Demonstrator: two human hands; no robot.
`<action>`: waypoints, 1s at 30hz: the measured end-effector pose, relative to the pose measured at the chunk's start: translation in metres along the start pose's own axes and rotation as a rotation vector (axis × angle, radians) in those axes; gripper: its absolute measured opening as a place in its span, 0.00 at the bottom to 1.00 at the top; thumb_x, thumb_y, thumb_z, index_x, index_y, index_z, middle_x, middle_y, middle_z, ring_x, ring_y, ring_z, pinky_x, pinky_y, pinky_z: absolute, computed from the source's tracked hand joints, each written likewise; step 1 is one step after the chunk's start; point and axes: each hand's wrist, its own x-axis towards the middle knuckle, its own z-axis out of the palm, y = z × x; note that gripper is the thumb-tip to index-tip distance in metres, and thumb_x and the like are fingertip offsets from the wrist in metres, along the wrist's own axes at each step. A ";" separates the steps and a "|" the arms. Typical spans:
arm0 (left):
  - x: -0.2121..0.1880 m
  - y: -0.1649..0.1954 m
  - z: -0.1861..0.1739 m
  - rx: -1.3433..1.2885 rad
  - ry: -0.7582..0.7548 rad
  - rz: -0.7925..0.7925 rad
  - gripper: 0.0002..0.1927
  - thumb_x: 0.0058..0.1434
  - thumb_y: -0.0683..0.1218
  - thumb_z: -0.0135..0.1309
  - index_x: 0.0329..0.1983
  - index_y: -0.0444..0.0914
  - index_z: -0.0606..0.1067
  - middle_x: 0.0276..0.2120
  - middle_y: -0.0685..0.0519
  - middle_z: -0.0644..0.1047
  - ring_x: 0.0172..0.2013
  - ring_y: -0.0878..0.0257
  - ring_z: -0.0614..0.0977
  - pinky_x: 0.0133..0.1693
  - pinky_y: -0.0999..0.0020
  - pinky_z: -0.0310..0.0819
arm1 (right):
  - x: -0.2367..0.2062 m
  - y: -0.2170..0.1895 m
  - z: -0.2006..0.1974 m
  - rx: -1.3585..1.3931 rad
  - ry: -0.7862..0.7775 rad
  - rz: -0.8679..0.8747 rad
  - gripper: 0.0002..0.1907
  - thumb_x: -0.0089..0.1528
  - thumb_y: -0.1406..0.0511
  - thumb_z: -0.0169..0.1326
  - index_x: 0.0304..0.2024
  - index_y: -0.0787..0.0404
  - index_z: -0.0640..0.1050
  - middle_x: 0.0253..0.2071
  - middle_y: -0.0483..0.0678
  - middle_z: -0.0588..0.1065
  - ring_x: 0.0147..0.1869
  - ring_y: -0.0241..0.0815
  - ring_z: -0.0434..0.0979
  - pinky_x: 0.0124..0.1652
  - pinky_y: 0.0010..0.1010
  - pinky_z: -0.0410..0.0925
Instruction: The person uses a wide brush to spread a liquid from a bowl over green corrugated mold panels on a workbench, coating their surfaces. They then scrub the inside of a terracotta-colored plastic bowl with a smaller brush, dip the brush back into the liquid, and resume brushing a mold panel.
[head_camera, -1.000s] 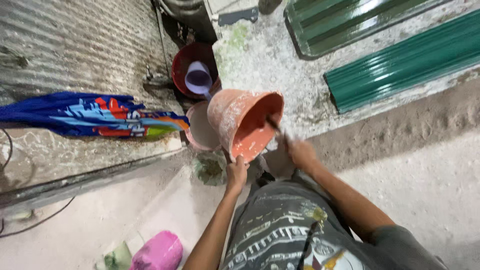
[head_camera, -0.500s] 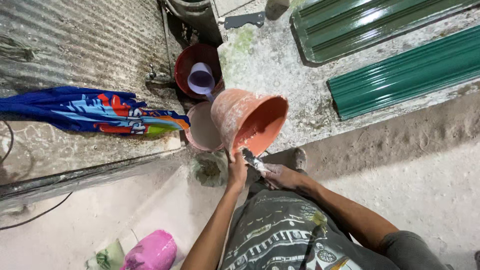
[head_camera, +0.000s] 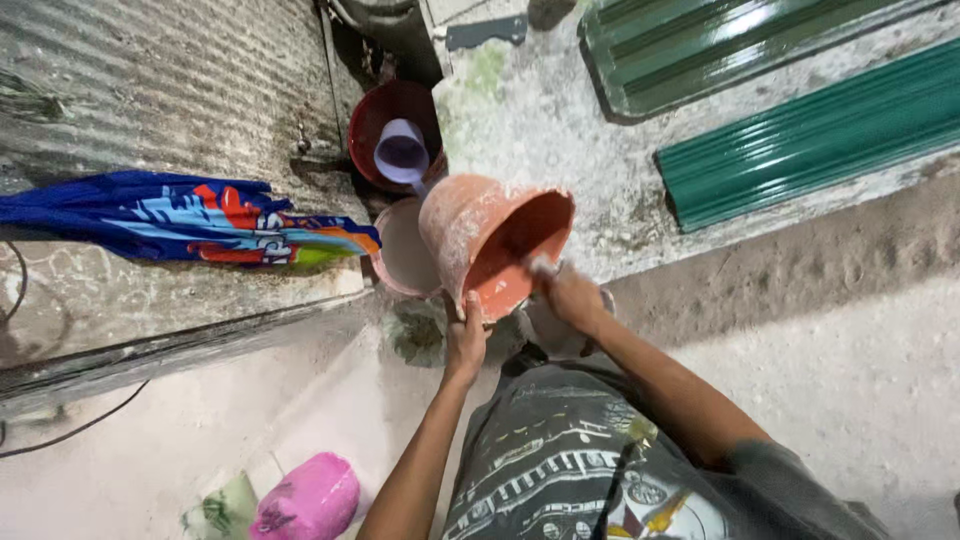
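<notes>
concrete ground (head_camera: 820, 400) | red basin (head_camera: 375, 120) | pink bag (head_camera: 310, 495) | green roofing sheets (head_camera: 800, 140)

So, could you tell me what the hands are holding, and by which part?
The left hand grips the tilted orange bucket by its rim; the right hand reaches inside it.

We cannot make out what our right hand (head_camera: 570, 295) holds — it blurs at the orange bucket (head_camera: 490, 240) rim; the pale tub (head_camera: 405, 250) sits half hidden behind.

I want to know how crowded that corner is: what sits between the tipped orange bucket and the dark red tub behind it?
In the head view, a pale purple scoop resting in the dark red tub lies between it and the orange bucket.
</notes>
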 end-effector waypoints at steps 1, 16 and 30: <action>-0.001 0.003 0.000 -0.054 0.009 0.033 0.50 0.62 0.74 0.39 0.78 0.45 0.42 0.67 0.43 0.64 0.58 0.46 0.77 0.50 0.50 0.82 | 0.008 -0.002 0.002 -0.007 -0.042 0.054 0.18 0.71 0.52 0.44 0.51 0.56 0.77 0.35 0.59 0.79 0.38 0.57 0.84 0.33 0.48 0.75; -0.003 0.011 -0.010 0.022 -0.023 -0.053 0.51 0.60 0.74 0.37 0.78 0.44 0.45 0.71 0.40 0.60 0.64 0.46 0.72 0.52 0.54 0.81 | 0.055 -0.043 -0.034 0.411 -0.489 -0.121 0.19 0.69 0.53 0.50 0.55 0.56 0.76 0.39 0.60 0.80 0.37 0.53 0.81 0.33 0.42 0.74; 0.019 -0.022 -0.013 0.293 0.087 -0.151 0.44 0.72 0.72 0.36 0.66 0.29 0.69 0.53 0.34 0.80 0.54 0.47 0.82 0.54 0.57 0.73 | 0.032 0.003 -0.003 -0.040 0.003 0.050 0.23 0.68 0.53 0.48 0.63 0.53 0.73 0.45 0.57 0.78 0.45 0.58 0.83 0.38 0.49 0.75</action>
